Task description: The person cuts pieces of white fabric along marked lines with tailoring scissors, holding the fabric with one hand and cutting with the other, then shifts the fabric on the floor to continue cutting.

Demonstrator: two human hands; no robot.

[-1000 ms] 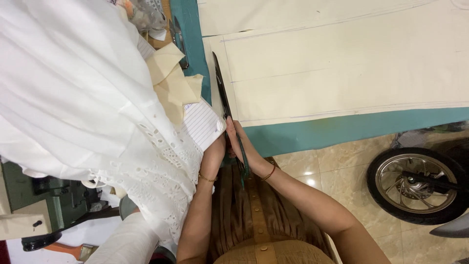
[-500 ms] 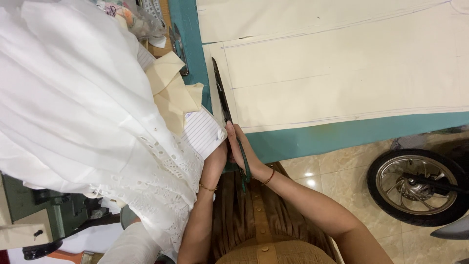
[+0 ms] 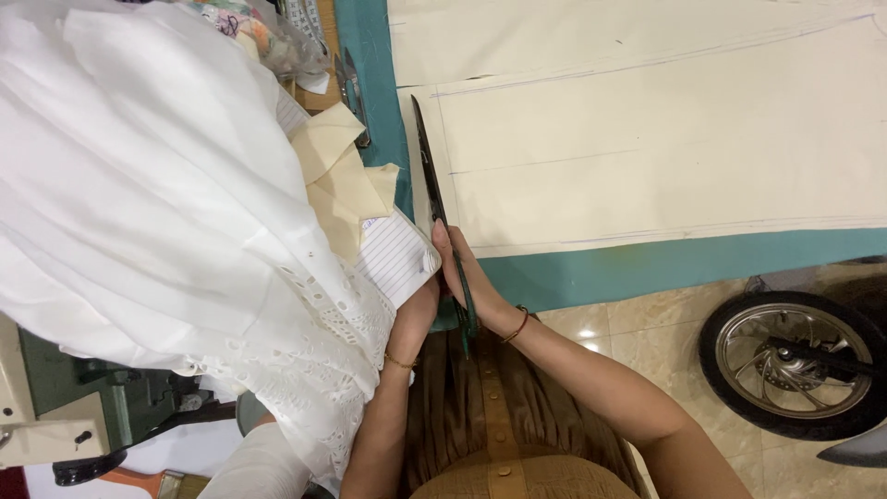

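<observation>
Now the right hand (image 3: 471,277) grips long scissors (image 3: 434,199) by the handles at the teal tabletop's (image 3: 647,263) near edge, blades on soft, limp cream fabric (image 3: 665,157), while the left hand (image 3: 416,310) pins striped paper (image 3: 393,259) flat.

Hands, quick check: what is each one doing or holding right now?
Left hand: rests by the striped paper, grip hidden under white fabric; cannot be told.
Right hand: closed on the scissors, blades along the cream cloth.
</observation>
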